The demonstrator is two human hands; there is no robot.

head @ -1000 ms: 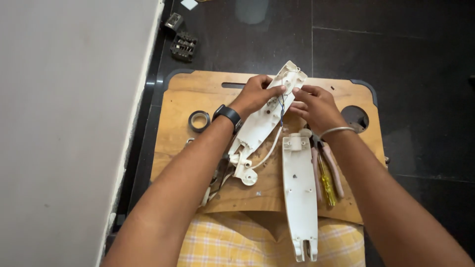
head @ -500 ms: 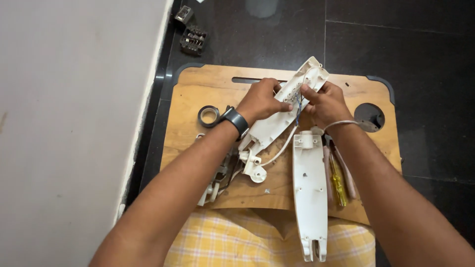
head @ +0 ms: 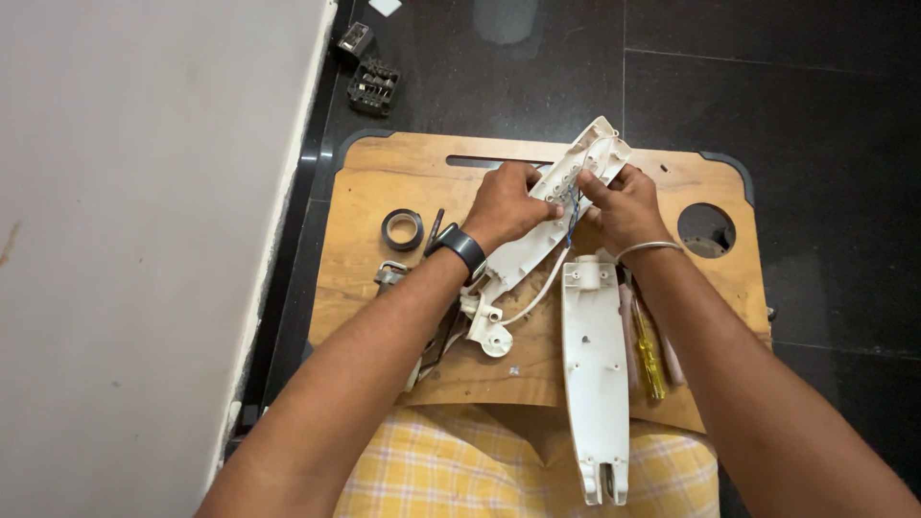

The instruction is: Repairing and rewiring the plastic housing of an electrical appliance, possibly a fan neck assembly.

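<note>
A long white plastic housing half (head: 549,228) with wires inside is held tilted above a wooden lap board (head: 384,192). My left hand (head: 507,203) grips its left side near the middle. My right hand (head: 622,203) holds its upper right end, fingertips pinching at thin blue wires inside. A white cable runs down from the housing to its round lower end. The other white housing half (head: 595,364) lies flat on the board, pointing toward me.
A roll of black tape (head: 402,229) and metal pliers (head: 389,278) lie left on the board. A yellow-handled screwdriver (head: 649,353) lies right of the flat half. Small black parts (head: 372,86) sit on the dark floor. A pale wall (head: 134,240) stands at left.
The view has shifted a little, so the board sits lower in frame. Both hands stay on the tilted housing, the right fingers still working at its upper end.
</note>
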